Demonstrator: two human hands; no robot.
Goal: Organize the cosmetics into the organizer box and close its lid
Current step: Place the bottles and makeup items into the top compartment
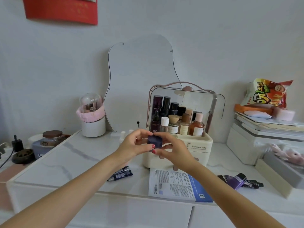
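Observation:
A small dark purple jar (154,141) is held up in front of the cream organizer box (199,146). My left hand (134,143) grips its left side and my right hand (172,145) pinches its right side and top. The box's clear lid (205,102) is raised, and several bottles (177,120) stand in the upper compartment. On the tabletop lie small dark tubes (120,173) at front left, a white and blue sheet-mask packet (177,185) in front of the box, and purple tubes (240,181) at front right.
A wavy mirror (141,83) leans on the wall behind. A brush holder with a pink band (93,119) stands at left, a brown-lidded jar (51,139) further left. White boxes and books topped by a snack bag (266,94) stack at right.

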